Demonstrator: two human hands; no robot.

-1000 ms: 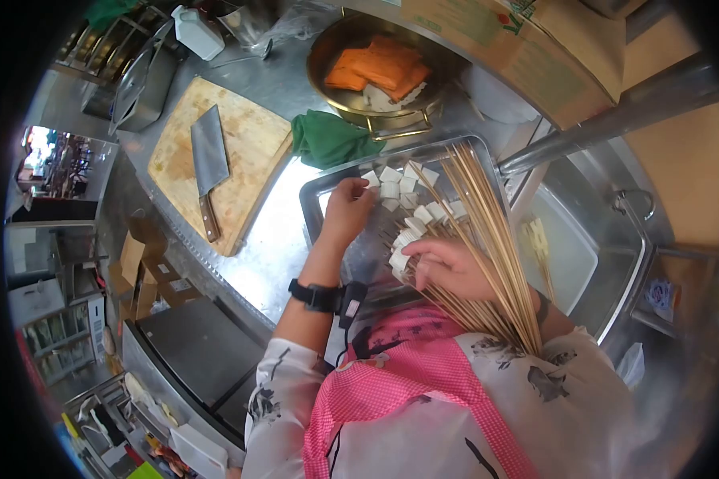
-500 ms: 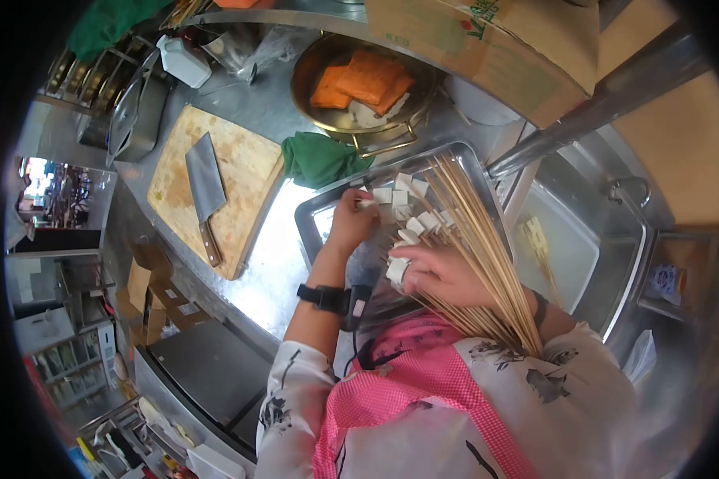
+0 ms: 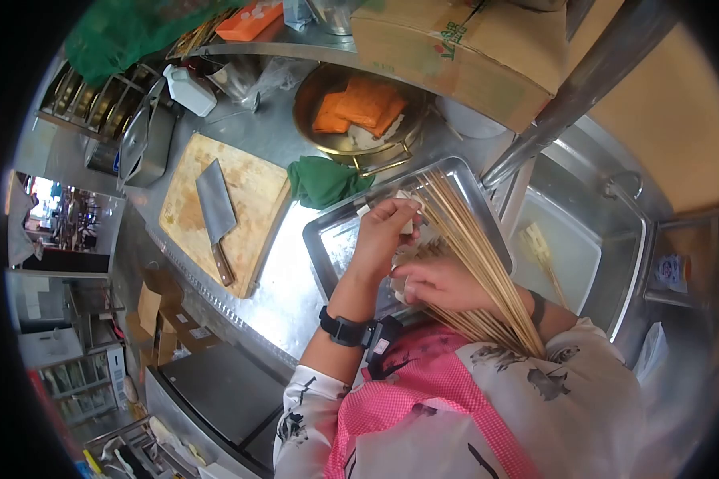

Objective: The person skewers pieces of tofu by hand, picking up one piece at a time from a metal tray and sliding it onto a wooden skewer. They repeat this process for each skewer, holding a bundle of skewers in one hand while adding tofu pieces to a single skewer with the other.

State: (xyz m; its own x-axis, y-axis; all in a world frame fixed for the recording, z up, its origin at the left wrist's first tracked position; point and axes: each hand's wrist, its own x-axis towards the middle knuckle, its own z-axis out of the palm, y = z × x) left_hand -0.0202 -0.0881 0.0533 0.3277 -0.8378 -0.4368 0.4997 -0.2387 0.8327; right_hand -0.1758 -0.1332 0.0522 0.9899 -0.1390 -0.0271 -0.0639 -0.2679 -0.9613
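Note:
My left hand is over the metal tray, its fingers closed on a white cube near the tips of the skewers. Long wooden skewers fan across the tray's right side and rest over my right forearm. My right hand lies just below, fingers curled around a white piece at the tray's lower middle. More skewers show beneath that hand. Most of the white pieces in the tray are hidden behind my hands.
A cleaver lies on a wooden board at left. A green cloth sits beside it. Behind are a brass pan with orange blocks and a cardboard box. Skewered pieces lie in the sink at right.
My left hand has moved right, from the tray's left part to the skewer tips, and now covers the white cubes there. The whole view has shifted slightly.

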